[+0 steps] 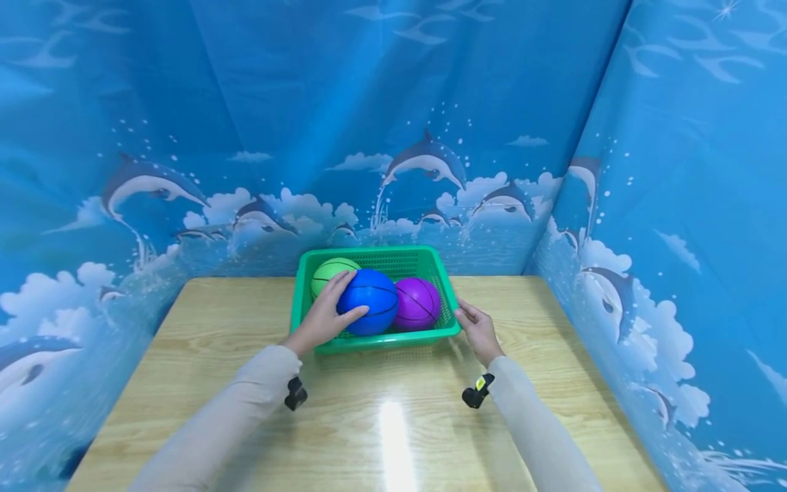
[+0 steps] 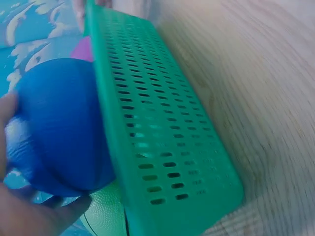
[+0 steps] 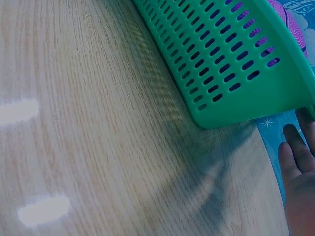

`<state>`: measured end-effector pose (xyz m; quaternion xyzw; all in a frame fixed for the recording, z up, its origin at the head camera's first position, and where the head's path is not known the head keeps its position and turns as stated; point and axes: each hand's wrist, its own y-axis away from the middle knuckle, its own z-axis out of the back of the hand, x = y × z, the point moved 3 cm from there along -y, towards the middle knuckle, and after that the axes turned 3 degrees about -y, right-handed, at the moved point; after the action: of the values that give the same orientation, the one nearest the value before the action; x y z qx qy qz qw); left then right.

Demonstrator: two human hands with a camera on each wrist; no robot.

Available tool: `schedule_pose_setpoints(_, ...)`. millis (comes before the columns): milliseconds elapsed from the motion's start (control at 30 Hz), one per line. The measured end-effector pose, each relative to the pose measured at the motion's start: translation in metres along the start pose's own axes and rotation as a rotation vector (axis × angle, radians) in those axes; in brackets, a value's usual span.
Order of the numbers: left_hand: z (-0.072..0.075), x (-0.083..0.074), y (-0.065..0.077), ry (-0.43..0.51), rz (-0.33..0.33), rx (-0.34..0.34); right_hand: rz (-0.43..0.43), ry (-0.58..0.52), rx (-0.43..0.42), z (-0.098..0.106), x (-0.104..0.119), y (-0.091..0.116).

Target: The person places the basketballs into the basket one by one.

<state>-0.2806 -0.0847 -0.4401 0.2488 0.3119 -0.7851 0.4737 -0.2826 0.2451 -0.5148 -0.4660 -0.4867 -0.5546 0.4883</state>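
Observation:
A green plastic basket [image 1: 373, 342] with slotted walls stands on the wooden table and holds three toy basketballs. My left hand [image 1: 324, 316] grips the blue ball [image 1: 371, 301], thumb on its near side and fingers over its left side. In the left wrist view the blue ball [image 2: 61, 128] rises above the basket rim. Behind my left hand a green ball [image 1: 332, 270] is partly hidden. The purple ball [image 1: 418, 304] sits on the right. My right hand [image 1: 481, 335] touches the basket's right rim; in the right wrist view its fingers [image 3: 298, 150] are fairly straight, the thumb hidden.
The wooden table [image 1: 393, 396] reaches out on both sides of the basket. A blue curtain [image 1: 295, 123] printed with dolphins hangs close behind the basket, and another panel [image 1: 695, 205] runs along the right side.

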Motion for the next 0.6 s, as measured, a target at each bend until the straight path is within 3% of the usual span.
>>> schedule_pose_setpoints(133, 0.0002, 0.0029, -0.0003, -0.010, 0.064, 0.062, 0.019, 0.013, -0.015, 0.0007, -0.0013, -0.0014)
schedule_pose_setpoints(600, 0.0014, 0.0096, -0.0005, -0.028, 0.031, 0.089, 0.006, 0.044, -0.010, 0.0023, -0.0033, -0.0027)
